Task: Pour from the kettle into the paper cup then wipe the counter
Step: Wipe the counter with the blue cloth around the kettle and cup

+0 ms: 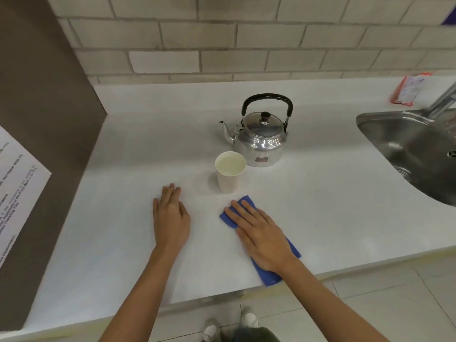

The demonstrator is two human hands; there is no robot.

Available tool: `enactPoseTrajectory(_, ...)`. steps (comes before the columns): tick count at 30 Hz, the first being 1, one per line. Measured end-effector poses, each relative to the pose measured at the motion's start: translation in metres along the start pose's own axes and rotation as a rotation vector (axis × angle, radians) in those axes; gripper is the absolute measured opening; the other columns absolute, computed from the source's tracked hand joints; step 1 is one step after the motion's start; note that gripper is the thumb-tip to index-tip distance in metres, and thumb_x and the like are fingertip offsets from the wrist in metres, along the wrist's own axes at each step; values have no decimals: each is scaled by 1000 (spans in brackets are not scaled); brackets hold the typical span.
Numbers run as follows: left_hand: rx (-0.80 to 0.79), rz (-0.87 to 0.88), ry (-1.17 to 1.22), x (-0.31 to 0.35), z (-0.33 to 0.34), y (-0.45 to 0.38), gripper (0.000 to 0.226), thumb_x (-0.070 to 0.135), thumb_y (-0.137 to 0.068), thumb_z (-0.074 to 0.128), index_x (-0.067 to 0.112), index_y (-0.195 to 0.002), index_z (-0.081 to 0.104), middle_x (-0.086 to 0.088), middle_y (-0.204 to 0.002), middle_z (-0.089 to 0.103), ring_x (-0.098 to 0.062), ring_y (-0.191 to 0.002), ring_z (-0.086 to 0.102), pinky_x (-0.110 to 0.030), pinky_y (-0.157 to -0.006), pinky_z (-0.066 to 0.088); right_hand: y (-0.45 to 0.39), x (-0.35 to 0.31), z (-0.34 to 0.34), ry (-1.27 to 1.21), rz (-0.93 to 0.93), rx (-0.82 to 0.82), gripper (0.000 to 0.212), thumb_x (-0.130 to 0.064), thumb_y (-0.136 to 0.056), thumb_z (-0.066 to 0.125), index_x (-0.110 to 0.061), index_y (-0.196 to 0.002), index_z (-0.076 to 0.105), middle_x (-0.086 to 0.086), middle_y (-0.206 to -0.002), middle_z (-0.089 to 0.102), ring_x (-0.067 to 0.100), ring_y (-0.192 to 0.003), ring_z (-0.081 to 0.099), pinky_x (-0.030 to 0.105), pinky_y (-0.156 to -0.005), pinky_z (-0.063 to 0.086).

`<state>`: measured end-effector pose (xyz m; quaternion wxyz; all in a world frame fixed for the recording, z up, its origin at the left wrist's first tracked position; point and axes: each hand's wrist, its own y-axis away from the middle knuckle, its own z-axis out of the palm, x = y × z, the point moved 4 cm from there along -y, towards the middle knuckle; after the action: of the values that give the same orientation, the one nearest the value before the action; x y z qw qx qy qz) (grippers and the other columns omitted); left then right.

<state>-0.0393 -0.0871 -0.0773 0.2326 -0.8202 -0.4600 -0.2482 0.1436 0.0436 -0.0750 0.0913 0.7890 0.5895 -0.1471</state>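
Risk: the paper cup (230, 172) appears full and stands just beyond the cloth (261, 240); a forward wipe stroke could knock it over. The right hand (262, 236) presses flat on the cloth, fingers (237, 209) extended, gripping nothing. The left hand (170, 215) rests flat and empty on the bench (123, 218), left of the cup. The kettle (261, 139) stands upright just behind the cup.

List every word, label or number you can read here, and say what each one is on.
None reads for certain.
Paper sheet on the brown panel at left: printed lines, too blurred and slanted to read.
Kettle: small dark label near its base, too small to read.
Red-edged packet by the wall: print blurred.
Cup, cloth: no text.
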Motion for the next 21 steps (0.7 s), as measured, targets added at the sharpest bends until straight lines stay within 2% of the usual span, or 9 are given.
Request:
enactPoseTrajectory(4, -8, 12, -20, 7, 6, 4, 46, 0, -98, 35, 3, -144, 41, -8, -157, 32, -18, -150, 19, -35, -124, 1, 10, 56, -20, 21, 188, 83, 50, -28, -106, 29, -34, -154, 18, -15, -163, 11, 5, -151, 2, 25, -120, 6)
enactPoseTrajectory(8, -9, 11, -47, 9, 8, 4, 46, 1, -98, 36, 2, -145, 40, -9, -157, 32, -19, -150, 18, -36, -124, 1, -29, 83, -31, 57, 408, 166, 51, -25, -105, 27, -27, -156, 19, -5, -165, 13, 15, -152, 7, 31, -121, 8)
enactPoseTrajectory(11, -13, 10, -52, 12, 12, 4, 46, 2, -98, 38, 1, -144, 40, -10, -157, 32, -20, -150, 19, -37, -124, 2, -41, 74, -24, 61, 332, 145, 51, -26, -105, 27, -27, -156, 20, -6, -164, 13, 15, -152, 7, 33, -122, 10)
enactPoseTrajectory(14, -21, 11, -44, 17, 16, 4, 46, 2, -98, 39, 1, -144, 40, -11, -157, 32, -21, -149, 20, -38, -124, 3, -19, 94, -31, 1, 235, 144, 48, -23, -105, 34, -27, -153, 29, -5, -162, 23, 16, -151, 16, 33, -120, 17)
enactPoseTrajectory(18, -23, 20, -29, 24, 21, 4, 46, 2, -98, 39, 1, -144, 40, -10, -157, 33, -20, -149, 20, -37, -124, 4, -38, 142, -52, 45, 420, 176, 48, -21, -105, 30, -22, -153, 29, 2, -163, 22, 21, -152, 15, 37, -121, 18)
enactPoseTrajectory(21, -27, 26, -29, 31, 26, 3, 46, 3, -97, 40, 2, -143, 42, -10, -156, 34, -20, -149, 20, -38, -124, 5, -49, 141, -49, 72, 415, 168, 49, -24, -105, 27, -24, -154, 26, -1, -164, 19, 20, -152, 12, 36, -122, 15)
